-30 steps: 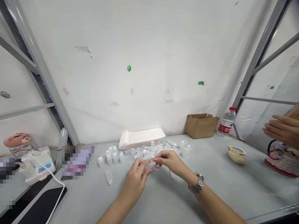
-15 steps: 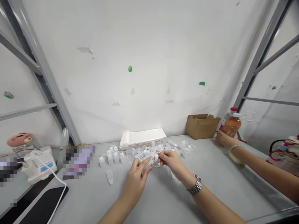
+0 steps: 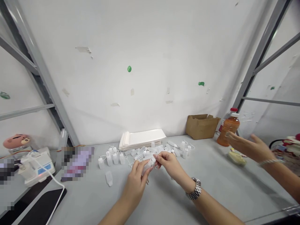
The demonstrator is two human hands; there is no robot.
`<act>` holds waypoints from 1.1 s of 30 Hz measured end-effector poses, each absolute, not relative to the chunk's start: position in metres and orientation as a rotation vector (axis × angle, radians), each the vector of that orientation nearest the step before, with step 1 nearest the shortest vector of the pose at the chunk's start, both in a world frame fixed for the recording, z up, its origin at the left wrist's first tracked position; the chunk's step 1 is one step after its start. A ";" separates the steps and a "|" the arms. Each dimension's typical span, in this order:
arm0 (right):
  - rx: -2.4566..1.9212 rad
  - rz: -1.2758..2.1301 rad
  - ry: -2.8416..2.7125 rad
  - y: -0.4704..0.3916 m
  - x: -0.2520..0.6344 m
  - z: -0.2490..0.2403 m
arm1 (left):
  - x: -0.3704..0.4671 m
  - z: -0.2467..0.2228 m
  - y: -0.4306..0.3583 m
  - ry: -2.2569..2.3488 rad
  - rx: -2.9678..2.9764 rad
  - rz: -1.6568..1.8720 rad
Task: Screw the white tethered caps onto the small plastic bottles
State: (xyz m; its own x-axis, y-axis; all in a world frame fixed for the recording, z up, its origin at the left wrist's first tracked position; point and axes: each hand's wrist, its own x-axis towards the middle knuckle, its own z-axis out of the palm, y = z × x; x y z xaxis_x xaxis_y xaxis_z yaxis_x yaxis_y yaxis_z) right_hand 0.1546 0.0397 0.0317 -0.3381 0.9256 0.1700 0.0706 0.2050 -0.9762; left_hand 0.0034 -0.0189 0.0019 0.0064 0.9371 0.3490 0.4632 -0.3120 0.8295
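In front of me, my left hand [image 3: 136,178] and my right hand [image 3: 169,163] meet over the table. A small white bottle cap [image 3: 152,161] is pinched between their fingertips; the fingers partly hide it. My right wrist wears a metal watch. Just behind my hands lies a heap of loose translucent squeeze bottles [image 3: 140,153] and white caps. Several capped bottles [image 3: 115,158] stand upright to the left, and a few more [image 3: 185,153] stand to the right. One uncapped bottle [image 3: 109,178] lies alone at the front left.
Against the wall lies a stack of white trays [image 3: 145,137], beside a cardboard box [image 3: 202,126]. Drink bottles [image 3: 228,128] stand at the right, near another person's hand [image 3: 250,147] and a yellowish item [image 3: 237,157]. A power strip [image 3: 39,168] and a black phone [image 3: 42,206] are leftward.
My left fingers have closed in on the white cap beside my right fingers. The other person's hand has let go of the drink bottle and drawn back to the right.
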 end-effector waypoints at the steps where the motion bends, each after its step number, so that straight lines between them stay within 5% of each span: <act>1: -0.959 1.248 -1.611 0.040 0.155 0.032 | 0.004 0.002 -0.019 1.422 1.792 1.257; 33: -0.930 1.209 -1.656 0.035 0.154 0.036 | 0.008 0.001 -0.018 1.350 1.645 1.346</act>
